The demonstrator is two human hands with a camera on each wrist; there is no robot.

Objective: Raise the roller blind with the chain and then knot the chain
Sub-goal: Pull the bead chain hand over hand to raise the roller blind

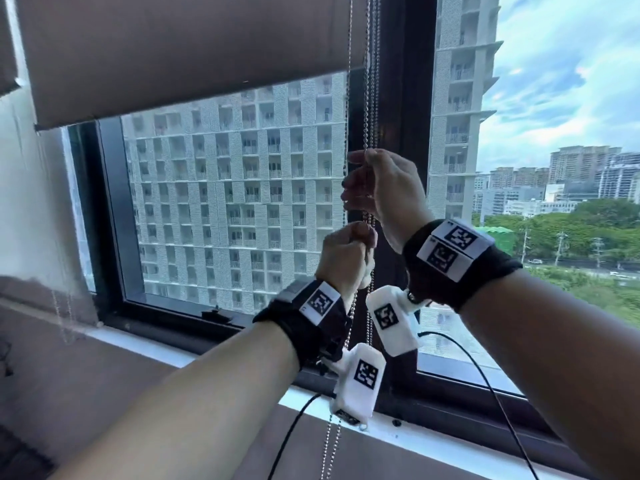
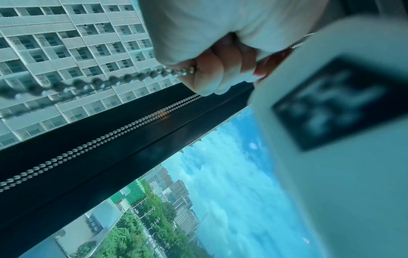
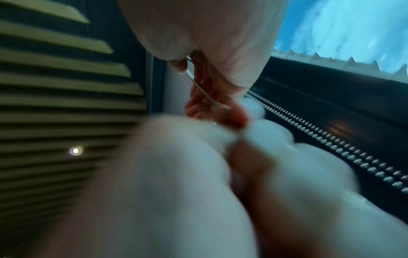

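A brown roller blind (image 1: 194, 53) covers the top of the window, its bottom bar slanting from lower left to upper right. Silver bead chains (image 1: 370, 98) hang down in front of the dark window post. My right hand (image 1: 377, 188) is the upper one, its fingers curled round the chain strands. Just below it my left hand (image 1: 346, 251) is a fist round the chain, which runs on down past the wrist (image 1: 332, 441). In the left wrist view the curled fingers (image 2: 220, 69) grip the beads (image 2: 176, 71). The right wrist view shows fingers (image 3: 207, 97) on a strand.
A dark window frame post (image 1: 398, 98) stands right behind the hands. A white sill (image 1: 433, 445) runs below. Slatted blinds (image 3: 66, 87) show at the left in the right wrist view. White wrist cameras (image 1: 360, 379) and black cables hang under both wrists.
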